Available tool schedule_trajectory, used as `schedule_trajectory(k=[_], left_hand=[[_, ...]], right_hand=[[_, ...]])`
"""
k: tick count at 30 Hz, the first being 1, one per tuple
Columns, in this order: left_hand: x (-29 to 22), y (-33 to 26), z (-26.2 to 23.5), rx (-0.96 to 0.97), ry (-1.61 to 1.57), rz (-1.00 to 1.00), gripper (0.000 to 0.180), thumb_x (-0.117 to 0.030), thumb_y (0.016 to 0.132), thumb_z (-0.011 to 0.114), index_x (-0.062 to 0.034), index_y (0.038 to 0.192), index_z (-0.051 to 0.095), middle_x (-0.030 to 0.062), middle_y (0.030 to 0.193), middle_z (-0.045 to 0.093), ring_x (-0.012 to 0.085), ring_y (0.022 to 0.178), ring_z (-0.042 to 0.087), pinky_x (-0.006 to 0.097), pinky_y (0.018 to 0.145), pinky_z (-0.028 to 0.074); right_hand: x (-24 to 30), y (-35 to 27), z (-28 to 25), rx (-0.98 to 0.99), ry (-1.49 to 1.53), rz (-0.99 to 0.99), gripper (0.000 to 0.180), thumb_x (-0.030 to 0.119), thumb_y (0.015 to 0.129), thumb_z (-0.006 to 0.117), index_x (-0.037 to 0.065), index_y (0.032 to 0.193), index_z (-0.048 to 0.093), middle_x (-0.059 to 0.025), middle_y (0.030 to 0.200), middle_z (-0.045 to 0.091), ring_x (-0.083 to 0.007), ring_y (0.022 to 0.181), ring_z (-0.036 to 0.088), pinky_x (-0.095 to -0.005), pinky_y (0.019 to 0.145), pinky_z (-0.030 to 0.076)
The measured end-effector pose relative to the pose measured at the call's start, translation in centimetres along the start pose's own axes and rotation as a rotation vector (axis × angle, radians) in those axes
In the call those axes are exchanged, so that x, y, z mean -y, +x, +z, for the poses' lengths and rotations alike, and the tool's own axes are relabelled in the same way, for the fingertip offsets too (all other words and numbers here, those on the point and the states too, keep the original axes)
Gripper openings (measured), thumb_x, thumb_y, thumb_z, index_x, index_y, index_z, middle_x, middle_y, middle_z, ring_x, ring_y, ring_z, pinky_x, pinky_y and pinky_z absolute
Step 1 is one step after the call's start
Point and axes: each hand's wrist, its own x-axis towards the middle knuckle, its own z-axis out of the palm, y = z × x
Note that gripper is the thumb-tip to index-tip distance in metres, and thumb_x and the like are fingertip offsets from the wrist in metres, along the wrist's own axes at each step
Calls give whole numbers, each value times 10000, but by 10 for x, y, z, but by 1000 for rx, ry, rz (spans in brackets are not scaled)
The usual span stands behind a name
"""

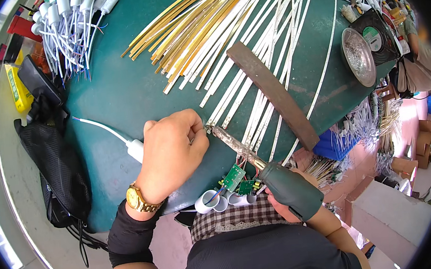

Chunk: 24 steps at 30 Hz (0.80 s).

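My right hand (279, 209) is wrapped around the dark green handle of a soldering iron (293, 191), mostly hidden behind it. The iron's long, crusted metal shaft points up and left. Its tip meets the fingertips of my left hand (174, 147), which is closed in a pinch at the ends of white LED strips (218, 111); what it grips is too small to tell. From under that hand a white cylindrical housing (136, 150) with a white cable sticks out to the left. Below the iron, small green circuit boards (234, 177) stand by white open-ended cylinders (207, 202) at the table edge.
A dark flat bar (273, 94) lies across the strips. Beyond it are a metal bowl (358, 57) and a black fan-like device (375, 36). White corded housings (65, 24) are heaped at far left, above a black bag (57, 169). A blue bin (335, 145) stands right.
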Motion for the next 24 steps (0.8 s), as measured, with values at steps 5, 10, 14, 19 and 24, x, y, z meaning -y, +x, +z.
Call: schedule_trajectory(k=[5,10,14,19,24], left_hand=[[-2,2,-3,30,-10,-17,21,-78,725,600,-76,713,583,61,656,605,281,641,583,373,652,330],[-1,2,-3,36,-6,-34,24,-82,726,599,-75,712,581,63,652,605,284,637,582,376,652,330],[-1,2,-2,30,0,-26,25,-76,728,595,-78,713,575,63,655,605,283,638,581,379,655,330],[0,2,-2,29,3,-15,26,-74,730,593,-80,718,571,63,658,602,282,643,581,383,659,334],[0,2,-1,1,22,10,28,-73,729,593,-80,716,569,60,652,596,279,643,581,385,656,336]], right_hand=[[1,-14,9,-39,232,255,281,38,817,650,25,1096,620,-88,869,667,-162,724,632,-301,650,515],[5,-14,-4,38,92,136,342,44,866,593,-4,1197,520,-132,1045,600,-146,741,601,-287,667,502],[3,-15,2,-23,284,210,337,38,868,579,7,1195,502,-123,1050,590,-142,782,595,-279,707,493],[0,-26,8,-5,524,429,274,50,881,570,12,1149,528,-93,1058,592,-122,787,589,-263,716,485],[-1,-28,8,24,214,306,287,15,861,578,13,1145,539,-84,1062,602,-116,763,599,-253,676,486]])
